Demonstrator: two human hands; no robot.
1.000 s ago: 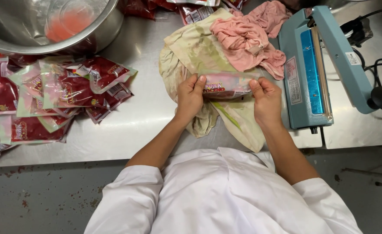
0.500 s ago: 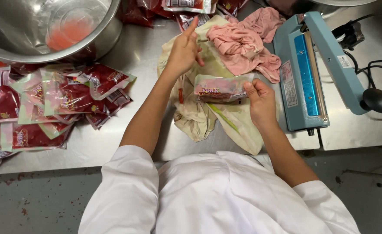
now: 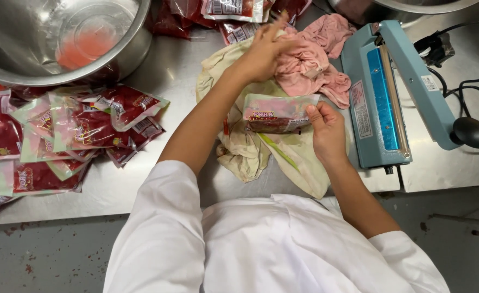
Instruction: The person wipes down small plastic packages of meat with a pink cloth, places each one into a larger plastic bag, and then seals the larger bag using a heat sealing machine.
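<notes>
My right hand grips the right end of a clear printed pouch of red meat, held flat over a yellowish cloth on the steel table. My left hand reaches away from me and rests on a crumpled pink cloth, fingers closing on its folds. The far fingertips are blurred.
A blue heat sealer with its arm raised stands right of the cloths, its black cable beyond. A pile of filled pouches lies at the left. A steel bowl with pink liquid sits back left. More pouches lie at the back.
My left hand let go of the pouch and moved away from me, up to the pink cloth. My right hand keeps the pouch in about the same place.
</notes>
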